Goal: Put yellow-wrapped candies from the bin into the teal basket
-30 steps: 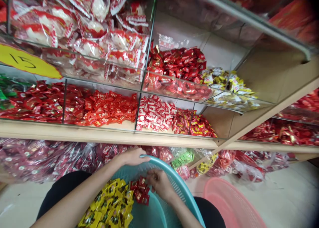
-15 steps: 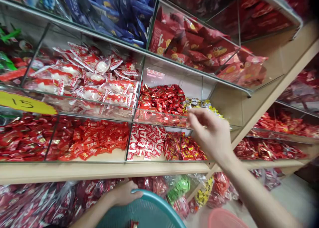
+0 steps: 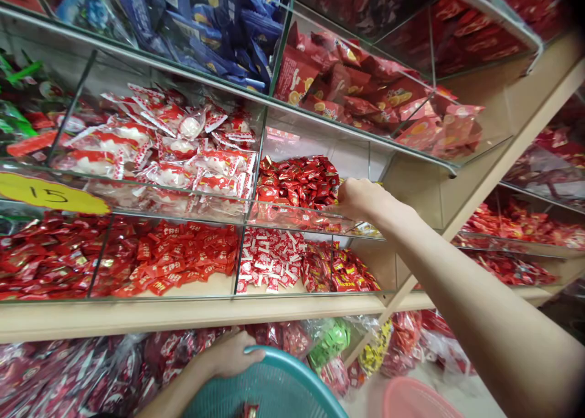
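Note:
My right hand [image 3: 361, 200] reaches into a glass shelf compartment and curls over a heap of red wrapped candies [image 3: 297, 180]; its fingertips are hidden among them, so what they hold is unclear. My left hand [image 3: 233, 354] grips the far rim of a teal plastic basket [image 3: 283, 384] at the bottom of the view. A red candy lies inside the basket.
Glass-fronted shelves hold red, red-and-white and yellow candies, blue packets and red snack bags. A yellow price tag [image 3: 48, 194] reads 15. Bagged sweets sit under the wooden shelf edge [image 3: 183, 314]. A pink basket [image 3: 415, 400] stands at the lower right.
My right hand left the basket, rose to the shelf and now sinks into the red candy heap. The view tilted upward. My left hand stays on the basket rim.

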The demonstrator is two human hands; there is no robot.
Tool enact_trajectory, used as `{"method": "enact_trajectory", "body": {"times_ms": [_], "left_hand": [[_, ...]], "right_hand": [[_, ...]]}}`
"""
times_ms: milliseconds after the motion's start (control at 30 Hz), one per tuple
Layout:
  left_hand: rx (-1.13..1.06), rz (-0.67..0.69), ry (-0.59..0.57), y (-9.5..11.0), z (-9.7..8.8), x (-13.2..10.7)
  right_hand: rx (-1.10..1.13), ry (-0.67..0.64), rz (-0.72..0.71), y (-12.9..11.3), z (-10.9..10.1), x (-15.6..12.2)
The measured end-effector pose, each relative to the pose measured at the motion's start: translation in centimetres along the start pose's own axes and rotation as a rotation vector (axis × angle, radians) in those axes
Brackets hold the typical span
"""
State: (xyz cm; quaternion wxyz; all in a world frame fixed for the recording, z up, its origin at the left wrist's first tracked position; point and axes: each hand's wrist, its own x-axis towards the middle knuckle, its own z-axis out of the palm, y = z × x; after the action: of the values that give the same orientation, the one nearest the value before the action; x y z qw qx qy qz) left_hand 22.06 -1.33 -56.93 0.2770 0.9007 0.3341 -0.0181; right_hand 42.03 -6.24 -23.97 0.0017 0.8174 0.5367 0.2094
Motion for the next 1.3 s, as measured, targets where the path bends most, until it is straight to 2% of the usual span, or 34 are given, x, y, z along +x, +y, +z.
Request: {"method": "enact_trajectory", "body": {"times_ms": [200,433,800,1133,1300], "left_hand": [[-0.005,0.017,0.011,-0.3,0.1,0.1],[0.008,0.033,0.02,-0.4,0.2,0.2],[0.015,0.028,0.048,-0.5,0.5,0.1],[0.009,0.04,0.048,-0.4,0.3,0.0],[0.004,0.035,0.044,-0.4,0.2,-0.1]], "right_hand": [[-0.021,-0.013,0.003,0.4,0.4,0.6],[0.027,0.011,0.015,0.0,0.2,-0.4],[0.121,0.107,-0.004,0.0,0.9,-0.8],[0.372,0.13,-0.185,1.2,1.9,0.4],[0.582,0.101,-0.205,1.5,2.5,0.4]]}}
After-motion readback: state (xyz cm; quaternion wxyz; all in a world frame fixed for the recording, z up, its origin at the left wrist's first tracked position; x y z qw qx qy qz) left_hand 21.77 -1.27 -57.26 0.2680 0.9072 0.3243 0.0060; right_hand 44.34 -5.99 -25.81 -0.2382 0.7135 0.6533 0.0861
